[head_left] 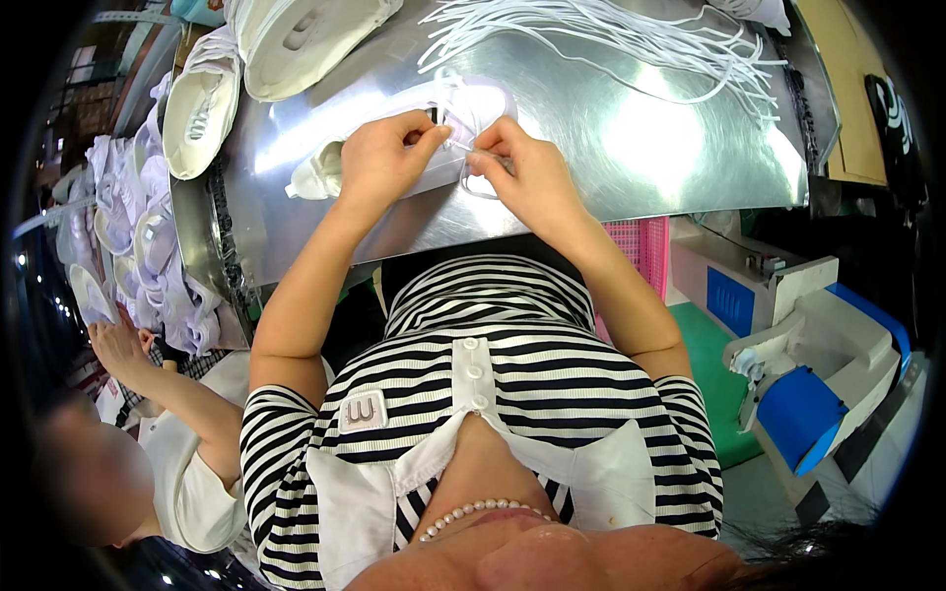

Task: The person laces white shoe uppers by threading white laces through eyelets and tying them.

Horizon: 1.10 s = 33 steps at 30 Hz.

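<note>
On the metal tabletop a white sneaker point(490, 102) lies in front of me, its toe pointing right and its heel to the left. A white shoelace point(455, 146) runs from its eyelet area to my fingers. My left hand point(386, 158) reaches over the middle of the shoe, thumb and forefinger pinched on the lace. Just right of it, my right hand point(524, 172) pinches the lace as well, close to the shoe's near side. A loop of lace hangs beside the right fingers. My left hand hides part of the shoe's opening.
A bundle of loose white laces point(611, 44) lies across the far side of the metal table point(680, 177). White shoes point(202, 108) stand at the far left, with many more piled beyond. A co-worker's hand point(120, 350) touches that pile. A pink basket point(641, 251) and grey-blue machine point(818, 345) are right.
</note>
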{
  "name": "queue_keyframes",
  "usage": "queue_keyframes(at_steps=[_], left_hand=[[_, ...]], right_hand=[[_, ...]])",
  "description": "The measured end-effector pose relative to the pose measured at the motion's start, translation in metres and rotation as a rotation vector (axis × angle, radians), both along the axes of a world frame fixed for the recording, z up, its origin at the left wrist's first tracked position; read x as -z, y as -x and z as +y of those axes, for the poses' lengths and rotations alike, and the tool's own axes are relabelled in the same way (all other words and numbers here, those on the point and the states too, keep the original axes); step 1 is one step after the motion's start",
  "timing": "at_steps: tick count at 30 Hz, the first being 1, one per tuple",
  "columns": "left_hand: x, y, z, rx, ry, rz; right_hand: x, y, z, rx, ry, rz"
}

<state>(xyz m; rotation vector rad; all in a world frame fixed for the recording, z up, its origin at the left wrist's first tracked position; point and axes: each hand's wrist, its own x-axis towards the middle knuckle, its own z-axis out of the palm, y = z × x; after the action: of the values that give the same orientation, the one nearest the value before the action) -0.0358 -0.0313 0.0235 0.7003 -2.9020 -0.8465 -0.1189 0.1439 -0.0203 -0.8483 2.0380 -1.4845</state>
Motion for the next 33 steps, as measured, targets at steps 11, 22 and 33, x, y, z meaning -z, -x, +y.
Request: queue_keyframes(at_steps=[11, 22, 33], left_hand=[[0.000, -0.001, -0.006, 0.047, -0.124, 0.040], [0.010, -0.006, -0.014, 0.137, -0.255, 0.129], [-0.004, -0.016, 0.004, 0.344, 0.029, 0.183]], right_hand=[[-0.006, 0.005, -0.004, -0.072, -0.101, 0.099], [-0.009, 0.009, -0.007, -0.092, -0.172, 0.175], [0.006, -0.015, -0.030, 0.006, -0.217, 0.411]])
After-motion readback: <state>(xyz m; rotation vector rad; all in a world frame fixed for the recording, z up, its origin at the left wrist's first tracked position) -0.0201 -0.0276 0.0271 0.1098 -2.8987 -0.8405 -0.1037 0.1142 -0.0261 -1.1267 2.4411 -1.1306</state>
